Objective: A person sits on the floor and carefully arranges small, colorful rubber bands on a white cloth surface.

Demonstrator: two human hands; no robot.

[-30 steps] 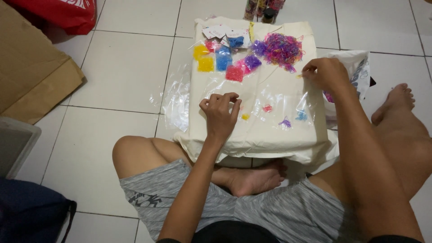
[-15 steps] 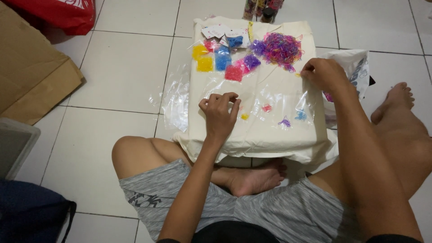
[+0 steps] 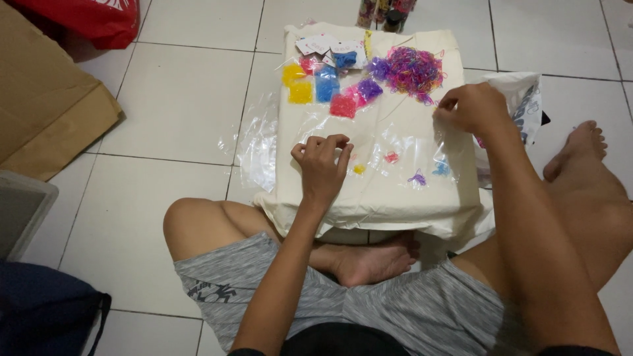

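Observation:
I sit cross-legged on a tiled floor before a cream cushion (image 3: 369, 198) covered with clear plastic sheets (image 3: 389, 142). My left hand (image 3: 323, 161) rests on the plastic with fingers curled, pinched together; whether it holds anything I cannot tell. My right hand (image 3: 471, 109) hovers at the cushion's right side, fingertips pinched just below a heap of mixed-colour rubber bands (image 3: 412, 69). Small sorted bags of yellow (image 3: 298, 84), blue (image 3: 326, 82) and pink bands (image 3: 343, 105) lie at the far side. Tiny piles of bands (image 3: 417, 177) sit on the plastic between my hands.
A white plastic bag (image 3: 521, 105) lies right of the cushion, a brown cardboard sheet (image 3: 46, 112) and a red bag (image 3: 86, 20) at the far left. A grey bin (image 3: 20, 211) and a dark blue bag (image 3: 46, 316) are near left. Bottles (image 3: 386, 13) stand behind the cushion.
My right hand has shifted slightly left and up toward the heap of bands. My left hand has stayed in place on the plastic.

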